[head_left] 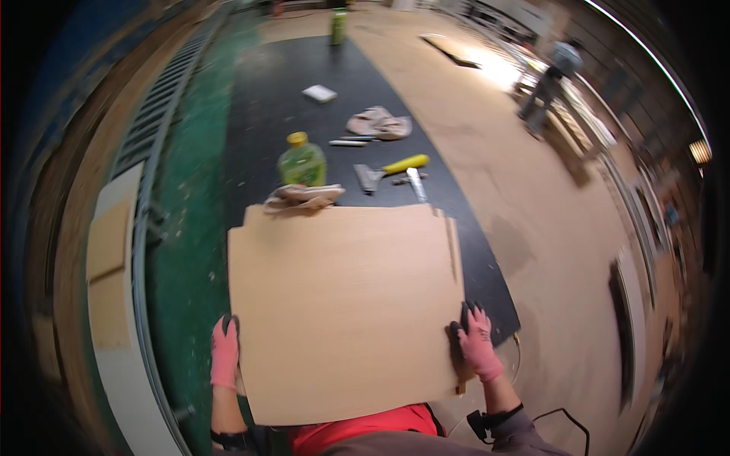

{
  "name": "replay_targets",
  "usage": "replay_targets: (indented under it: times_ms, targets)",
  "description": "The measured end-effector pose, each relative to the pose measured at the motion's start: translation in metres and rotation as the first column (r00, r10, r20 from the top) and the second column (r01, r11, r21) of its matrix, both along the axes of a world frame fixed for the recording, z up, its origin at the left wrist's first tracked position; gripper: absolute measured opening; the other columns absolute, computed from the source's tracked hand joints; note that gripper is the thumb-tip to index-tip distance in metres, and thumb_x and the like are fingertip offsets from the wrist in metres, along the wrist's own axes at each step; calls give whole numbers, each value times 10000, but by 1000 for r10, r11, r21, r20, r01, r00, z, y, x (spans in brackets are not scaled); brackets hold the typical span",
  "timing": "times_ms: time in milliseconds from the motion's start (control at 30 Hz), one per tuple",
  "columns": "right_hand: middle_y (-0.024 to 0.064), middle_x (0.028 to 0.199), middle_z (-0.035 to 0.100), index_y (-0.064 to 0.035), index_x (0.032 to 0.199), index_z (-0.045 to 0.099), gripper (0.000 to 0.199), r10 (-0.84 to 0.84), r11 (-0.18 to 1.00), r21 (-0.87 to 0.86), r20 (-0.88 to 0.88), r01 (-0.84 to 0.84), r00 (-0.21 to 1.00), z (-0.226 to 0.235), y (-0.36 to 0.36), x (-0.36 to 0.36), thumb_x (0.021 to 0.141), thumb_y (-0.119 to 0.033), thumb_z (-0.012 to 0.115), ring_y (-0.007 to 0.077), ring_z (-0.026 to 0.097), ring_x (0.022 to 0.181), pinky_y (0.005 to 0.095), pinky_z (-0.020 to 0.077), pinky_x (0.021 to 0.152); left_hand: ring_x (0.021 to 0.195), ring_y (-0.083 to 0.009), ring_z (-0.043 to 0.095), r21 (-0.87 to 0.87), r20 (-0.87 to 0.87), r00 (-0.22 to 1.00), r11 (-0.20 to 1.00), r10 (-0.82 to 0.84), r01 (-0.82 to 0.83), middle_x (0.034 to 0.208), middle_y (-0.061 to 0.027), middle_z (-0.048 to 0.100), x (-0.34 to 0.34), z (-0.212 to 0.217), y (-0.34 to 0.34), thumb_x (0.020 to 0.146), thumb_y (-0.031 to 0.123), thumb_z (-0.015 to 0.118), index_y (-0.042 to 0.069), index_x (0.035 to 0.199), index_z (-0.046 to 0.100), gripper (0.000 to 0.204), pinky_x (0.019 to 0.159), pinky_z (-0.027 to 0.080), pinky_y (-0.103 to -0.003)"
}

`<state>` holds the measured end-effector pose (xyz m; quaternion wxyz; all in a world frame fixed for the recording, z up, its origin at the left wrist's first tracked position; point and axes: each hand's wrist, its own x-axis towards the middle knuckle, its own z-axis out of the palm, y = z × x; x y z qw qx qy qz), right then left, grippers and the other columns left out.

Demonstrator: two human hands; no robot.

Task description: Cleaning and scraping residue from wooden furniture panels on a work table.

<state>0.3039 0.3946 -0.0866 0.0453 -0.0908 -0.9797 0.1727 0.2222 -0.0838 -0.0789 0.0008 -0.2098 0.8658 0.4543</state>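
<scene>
A light wood-coloured board (346,304) lies in front of me, with the edges of other boards showing under it at the far and right sides. My left hand (225,353), in a pink glove with dark fingertips, grips its left edge. On the right edge, my right hand (477,343) in a matching glove is closed around the side, its thumb near the top face. The fingers beneath the board are hidden. Just past the far edge sit a crumpled cloth (303,197) and a clear bottle (302,161) with a yellow cap and greenish liquid.
The dark table (266,83) also carries a yellow-handled scraper (391,169), a rag (379,123), pens (350,142), a white packet (319,93) and a green can (338,26). A roller conveyor (163,106) runs along the left. Another person (551,83) stands at a workbench, far right.
</scene>
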Motion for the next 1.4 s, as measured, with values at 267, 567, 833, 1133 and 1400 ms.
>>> replay_targets:
  times_ms: [267, 567, 833, 1133, 1400]
  targets:
    - [240, 1271, 362, 16, 1219, 395, 657, -255, 966, 46, 19, 254, 967, 8, -60, 15, 700, -298, 649, 380, 315, 1200, 493, 187, 1009, 989, -302, 525, -14, 30, 975, 975, -221, 221, 1059, -201, 559, -17, -8, -30, 874, 239, 478, -65, 1088, 517, 374, 873, 401, -349]
    - [165, 1132, 470, -25, 1177, 440, 540, -525, 840, 112, -77, 531, 847, 32, -87, 16, 750, -313, 604, 303, 426, 1080, 414, 341, 893, 905, -297, 557, -142, -119, 939, 941, -324, 307, 996, -205, 585, -14, -24, -52, 859, 213, 496, -87, 1057, 523, 360, 801, 429, -344]
    - [146, 1078, 501, -41, 1103, 478, 470, -579, 815, 128, 116, 566, 807, 28, -93, 26, 770, -358, 577, 289, 481, 1001, 411, 340, 868, 1078, -318, 481, -202, 208, 818, 795, -536, 573, 1195, -233, 488, -7, 35, -42, 900, 372, 416, 57, 1186, 505, 434, 947, 350, -359]
    - [164, 973, 557, -25, 1137, 494, 469, -527, 825, -229, 16, 516, 850, 47, -172, 124, 796, -342, 545, 324, 518, 935, 404, 361, 889, 1104, -301, 466, -517, 183, 809, 646, -558, 562, 1216, -213, 474, -23, 24, -91, 921, 315, 387, 1, 1210, 455, 432, 959, 355, -353]
    - [164, 862, 616, 22, 1019, 546, 426, -443, 67, -856, 435, 513, 784, 3, -180, 163, 900, -360, 398, 307, 585, 787, 366, 450, 734, 1154, -268, 433, -519, 117, 585, 453, -802, 725, 1224, -165, 483, -87, -12, -67, 919, 133, 345, 31, 1269, 402, 369, 952, 361, -312]
